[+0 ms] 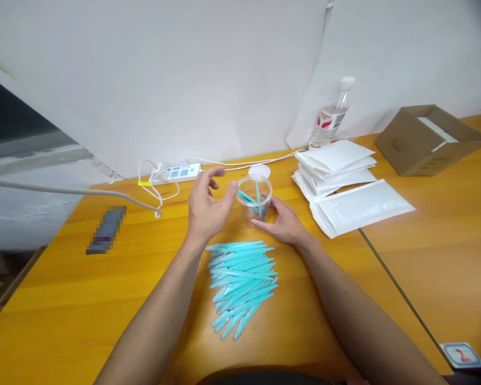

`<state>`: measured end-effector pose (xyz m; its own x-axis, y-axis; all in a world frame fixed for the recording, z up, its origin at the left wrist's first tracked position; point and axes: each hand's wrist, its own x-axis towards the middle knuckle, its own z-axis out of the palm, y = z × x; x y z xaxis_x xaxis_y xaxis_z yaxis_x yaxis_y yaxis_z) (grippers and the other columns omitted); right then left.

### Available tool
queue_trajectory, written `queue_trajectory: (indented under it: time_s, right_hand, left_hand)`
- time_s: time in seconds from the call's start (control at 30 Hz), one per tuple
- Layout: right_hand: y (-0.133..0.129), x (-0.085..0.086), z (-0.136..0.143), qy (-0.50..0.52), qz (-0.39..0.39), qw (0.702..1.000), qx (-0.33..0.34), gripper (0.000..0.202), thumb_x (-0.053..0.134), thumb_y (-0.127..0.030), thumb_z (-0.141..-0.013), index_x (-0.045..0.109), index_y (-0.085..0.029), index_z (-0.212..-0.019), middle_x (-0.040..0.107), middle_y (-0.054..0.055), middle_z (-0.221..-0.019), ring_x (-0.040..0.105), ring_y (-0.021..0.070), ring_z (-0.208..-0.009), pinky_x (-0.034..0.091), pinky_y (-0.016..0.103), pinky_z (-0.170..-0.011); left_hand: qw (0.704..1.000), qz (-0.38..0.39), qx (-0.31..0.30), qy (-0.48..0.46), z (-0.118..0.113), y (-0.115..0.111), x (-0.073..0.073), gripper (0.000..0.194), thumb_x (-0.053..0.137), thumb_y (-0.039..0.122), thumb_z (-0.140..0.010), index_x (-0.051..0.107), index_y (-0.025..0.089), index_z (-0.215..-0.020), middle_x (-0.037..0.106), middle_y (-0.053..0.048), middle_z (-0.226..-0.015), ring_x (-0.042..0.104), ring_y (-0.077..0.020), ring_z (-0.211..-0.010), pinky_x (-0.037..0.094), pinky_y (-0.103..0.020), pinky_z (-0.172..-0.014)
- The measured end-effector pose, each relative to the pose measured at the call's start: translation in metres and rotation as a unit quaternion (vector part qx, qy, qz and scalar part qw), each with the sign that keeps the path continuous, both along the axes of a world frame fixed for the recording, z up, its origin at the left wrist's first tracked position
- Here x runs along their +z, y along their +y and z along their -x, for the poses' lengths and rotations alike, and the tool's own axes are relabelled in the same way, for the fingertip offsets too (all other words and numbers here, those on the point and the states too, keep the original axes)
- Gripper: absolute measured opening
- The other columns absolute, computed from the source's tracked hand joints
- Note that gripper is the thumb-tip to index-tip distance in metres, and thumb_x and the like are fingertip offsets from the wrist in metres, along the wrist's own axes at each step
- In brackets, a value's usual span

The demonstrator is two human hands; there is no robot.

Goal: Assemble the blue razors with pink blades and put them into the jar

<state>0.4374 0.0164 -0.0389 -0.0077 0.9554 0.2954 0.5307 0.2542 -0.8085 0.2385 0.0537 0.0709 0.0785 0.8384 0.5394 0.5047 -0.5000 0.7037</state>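
A clear round jar stands on the wooden table, with several turquoise sticks leaning inside it. My right hand grips the jar low on its right side, thumb in front. To the left of the jar is my left hand, its fingers apart and nothing between them; the thumb tip is close to the jar's rim. Nearer to me, a spread pile of turquoise sticks with clear covers lies flat. Just behind the jar is a round whitish lid.
White padded envelopes are stacked right of the jar, a bottle behind them. An open cardboard box stands far right. A power strip with cables lies by the wall; a blurred dark phone-like object is at left.
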Motion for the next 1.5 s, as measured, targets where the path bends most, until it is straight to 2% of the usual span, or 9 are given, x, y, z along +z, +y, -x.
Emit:
queue_trajectory:
  time_s: [0.1, 0.3, 0.5, 0.67, 0.8, 0.97, 1.2, 1.4, 1.5]
  right_hand:
    - [0.001, -0.001, 0.000, -0.005, -0.001, 1.000, -0.002, 0.065, 0.079, -0.054, -0.072, 0.060, -0.023, -0.127, 0.070, 0.009, -0.120, 0.066, 0.0286, -0.107, 0.053, 0.043, -0.094]
    - [0.001, 0.000, 0.001, 0.000, -0.001, 1.000, 0.005, 0.054, 0.077, -0.054, -0.073, 0.062, -0.024, -0.116, 0.071, 0.007, -0.111, 0.067, 0.0270, -0.100, 0.054, 0.042, -0.091]
    - [0.000, 0.001, 0.001, -0.002, -0.006, 1.000, 0.003, 0.061, 0.078, -0.053, -0.074, 0.060, -0.023, -0.124, 0.069, 0.009, -0.121, 0.065, 0.0285, -0.110, 0.050, 0.044, -0.100]
    - [0.000, 0.002, 0.000, 0.001, -0.002, 1.000, 0.008, 0.061, 0.078, -0.052, -0.075, 0.060, -0.023, -0.125, 0.069, 0.009, -0.123, 0.064, 0.0283, -0.113, 0.049, 0.044, -0.101]
    - [0.000, 0.000, 0.000, 0.005, 0.003, 1.000, 0.007, 0.064, 0.079, -0.052, -0.073, 0.059, -0.023, -0.127, 0.068, 0.009, -0.126, 0.064, 0.0287, -0.114, 0.049, 0.044, -0.102]
    - [0.000, -0.001, 0.000, 0.001, 0.010, 1.000, 0.000, 0.067, 0.079, -0.052, -0.073, 0.058, -0.024, -0.130, 0.068, 0.009, -0.124, 0.065, 0.0291, -0.111, 0.051, 0.045, -0.100]
    - [-0.001, 0.004, 0.001, 0.004, 0.010, 1.000, 0.009, 0.061, 0.077, -0.051, -0.075, 0.060, -0.023, -0.127, 0.069, 0.009, -0.123, 0.065, 0.0291, -0.112, 0.051, 0.045, -0.100]
    - [-0.001, 0.002, 0.000, 0.010, 0.008, 1.000, 0.012, 0.065, 0.078, -0.052, -0.074, 0.058, -0.023, -0.129, 0.068, 0.009, -0.125, 0.064, 0.0287, -0.114, 0.050, 0.044, -0.101]
    - [0.000, 0.001, 0.000, 0.005, 0.007, 1.000, 0.006, 0.069, 0.078, -0.054, -0.073, 0.058, -0.022, -0.130, 0.068, 0.010, -0.126, 0.064, 0.0294, -0.115, 0.050, 0.045, -0.100]
  left_hand:
    - [0.999, 0.034, 0.002, -0.015, 0.027, -0.011, -0.008, 0.025, 0.066, 0.035, -0.088, 0.067, 0.019, -0.107, 0.070, -0.004, -0.097, 0.057, -0.0117, -0.073, 0.045, -0.024, -0.068]
    - [0.905, 0.210, -0.252, 0.269, 0.047, -0.042, -0.037, 0.017, 0.063, 0.030, -0.089, 0.078, 0.024, -0.092, 0.074, -0.003, -0.094, 0.066, -0.0162, -0.082, 0.048, -0.025, -0.074]
    - [0.867, 0.203, -0.258, 0.374, 0.028, -0.050, -0.053, 0.018, 0.066, 0.031, -0.084, 0.077, 0.026, -0.097, 0.073, -0.002, -0.100, 0.067, -0.0188, -0.088, 0.047, -0.027, -0.077]
    - [0.871, 0.248, -0.287, 0.310, 0.038, -0.053, -0.033, 0.012, 0.063, 0.027, -0.086, 0.073, 0.021, -0.084, 0.070, -0.001, -0.082, 0.062, -0.0138, -0.072, 0.046, -0.024, -0.067]
    - [0.933, 0.260, -0.235, 0.083, 0.053, -0.052, 0.008, 0.024, 0.069, 0.033, -0.087, 0.069, 0.021, -0.109, 0.068, -0.001, -0.082, 0.062, -0.0117, -0.069, 0.051, -0.023, -0.064]
    - [0.981, 0.057, -0.088, -0.165, 0.018, -0.025, 0.036, 0.032, 0.077, 0.034, -0.081, 0.065, 0.022, -0.108, 0.070, -0.002, -0.093, 0.069, -0.0142, -0.082, 0.058, -0.028, -0.077]
    - [0.982, 0.102, -0.091, -0.133, -0.029, 0.001, 0.005, 0.022, 0.070, 0.039, -0.087, 0.067, 0.018, -0.094, 0.074, -0.005, -0.098, 0.069, -0.0172, -0.095, 0.054, -0.032, -0.090]
    - [0.993, 0.104, -0.023, -0.045, 0.003, -0.008, -0.007, 0.021, 0.070, 0.039, -0.086, 0.070, 0.021, -0.095, 0.071, -0.005, -0.119, 0.064, -0.0201, -0.113, 0.043, -0.037, -0.103]
    - [0.992, 0.118, 0.007, -0.042, 0.030, -0.012, -0.013, 0.023, 0.070, 0.042, -0.085, 0.070, 0.020, -0.090, 0.073, -0.005, -0.107, 0.066, -0.0195, -0.104, 0.045, -0.034, -0.097]
